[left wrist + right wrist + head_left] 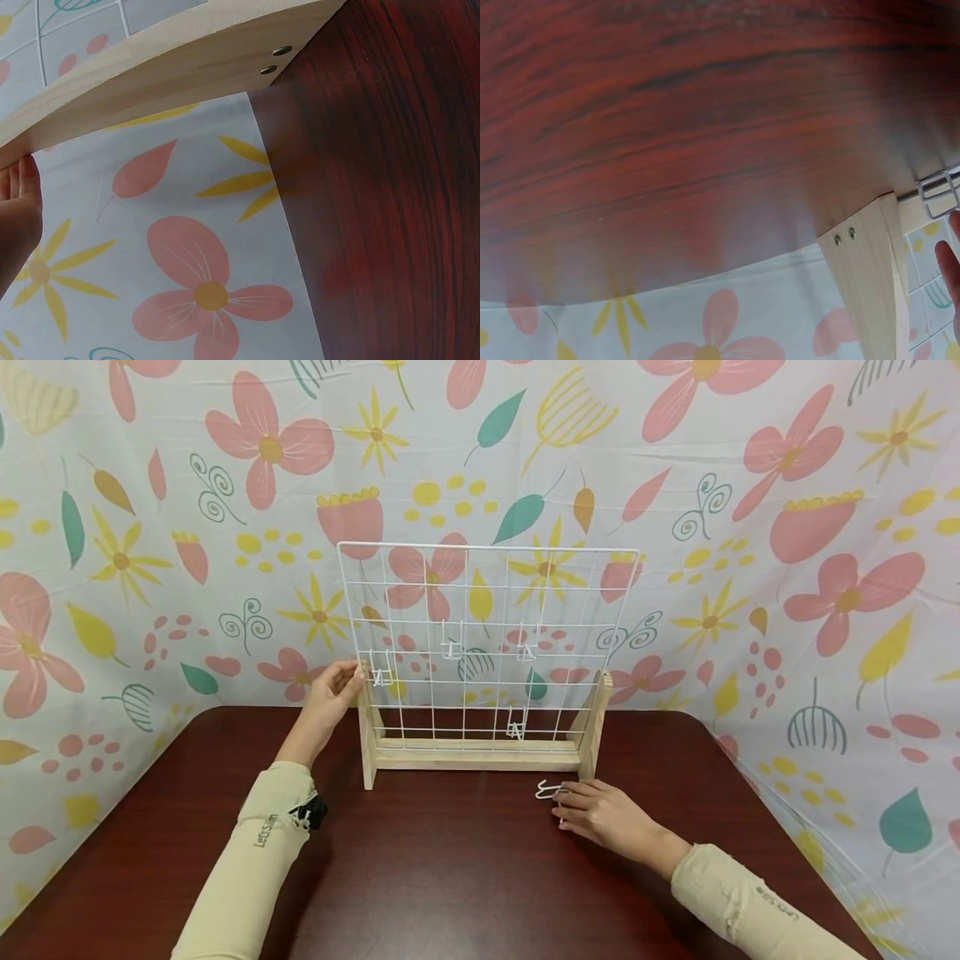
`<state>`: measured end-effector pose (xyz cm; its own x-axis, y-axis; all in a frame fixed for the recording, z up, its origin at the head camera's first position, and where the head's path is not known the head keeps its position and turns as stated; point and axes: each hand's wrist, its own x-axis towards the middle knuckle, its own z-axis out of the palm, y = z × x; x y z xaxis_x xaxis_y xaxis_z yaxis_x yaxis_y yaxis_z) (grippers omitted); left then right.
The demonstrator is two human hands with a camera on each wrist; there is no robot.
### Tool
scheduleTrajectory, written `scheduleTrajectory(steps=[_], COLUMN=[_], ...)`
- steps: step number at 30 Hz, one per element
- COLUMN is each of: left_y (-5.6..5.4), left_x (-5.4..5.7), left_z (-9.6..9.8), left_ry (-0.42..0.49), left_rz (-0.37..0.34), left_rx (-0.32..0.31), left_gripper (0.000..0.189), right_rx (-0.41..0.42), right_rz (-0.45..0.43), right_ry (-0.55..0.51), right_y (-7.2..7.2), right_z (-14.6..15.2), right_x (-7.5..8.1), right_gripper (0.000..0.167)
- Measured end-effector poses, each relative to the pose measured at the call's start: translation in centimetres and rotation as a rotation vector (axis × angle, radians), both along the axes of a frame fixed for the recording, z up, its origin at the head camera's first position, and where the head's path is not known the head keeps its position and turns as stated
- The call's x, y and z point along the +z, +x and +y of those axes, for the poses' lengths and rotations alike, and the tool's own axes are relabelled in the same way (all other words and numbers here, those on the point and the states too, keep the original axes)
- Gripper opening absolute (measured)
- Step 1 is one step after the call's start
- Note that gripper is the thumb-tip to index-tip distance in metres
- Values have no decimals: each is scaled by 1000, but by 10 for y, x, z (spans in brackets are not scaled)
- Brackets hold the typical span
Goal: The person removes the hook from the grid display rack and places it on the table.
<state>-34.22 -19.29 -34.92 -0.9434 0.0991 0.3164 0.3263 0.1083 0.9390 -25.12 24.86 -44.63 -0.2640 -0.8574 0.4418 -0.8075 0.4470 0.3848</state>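
A white wire grid panel (487, 647) stands upright in a wooden stand (476, 761) on the table. At the stand's left post, my left hand (335, 687) holds the upper end, its fingers bent against the wood. In the left wrist view, fingertips (28, 176) touch the wooden edge. Below the right post, my right hand (603, 817) holds a white wire hook (546, 790) between its fingers, partly covering it. The right wrist view shows this hook (939, 189) beside the fingers at the right edge. Several white hooks hang on the grid, one (515, 728) low on it.
The dark red-brown table (427, 868) reaches back to a flowered cloth (480, 452) hung behind and at both sides. Metal screws (845, 237) show on the outside of the right post. A black device (311, 812) is on the left sleeve.
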Motion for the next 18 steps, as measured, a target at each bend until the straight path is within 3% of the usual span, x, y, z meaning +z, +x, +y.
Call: scheduleTrajectory(steps=[18], left_y=[0], left_x=[-1], left_z=[0], left_ry=[2], left_rz=[2], left_rx=[-3], left_gripper=[44], right_rx=[-17], right_rz=[14], right_ry=[22], right_y=[2], right_z=[0], right_x=[-3], right_gripper=[27])
